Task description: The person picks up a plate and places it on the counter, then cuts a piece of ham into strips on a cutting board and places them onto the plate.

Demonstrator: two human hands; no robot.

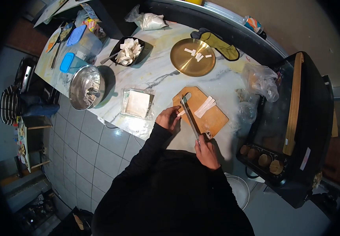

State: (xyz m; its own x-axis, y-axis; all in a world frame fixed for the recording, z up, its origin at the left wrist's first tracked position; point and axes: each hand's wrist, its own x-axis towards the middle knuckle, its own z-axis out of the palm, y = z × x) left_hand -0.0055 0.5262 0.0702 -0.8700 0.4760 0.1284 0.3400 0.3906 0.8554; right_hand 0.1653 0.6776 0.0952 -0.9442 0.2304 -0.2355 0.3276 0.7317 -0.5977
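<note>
My right hand (206, 152) is wrapped round the handle of a long knife (190, 118), whose blade lies across the left part of a wooden cutting board (216, 119). At the board's left edge, my left hand (169, 118) pinches a short pale strip (181, 113) beside the blade. Several long pale strips (205, 107) lie together on the board, right of the knife. Beyond the board, a round gold plate (182, 65) holds several small cut pieces (198, 57). Left of my left hand is a square glass dish (137, 104) with pale sheets in it.
A steel bowl (75, 88) and a black bowl of crumpled pale pieces (130, 51) stand at the left. Plastic bags (261, 80) and a black oven (272, 129) are on the right. A person in a striped top (10, 105) is at far left.
</note>
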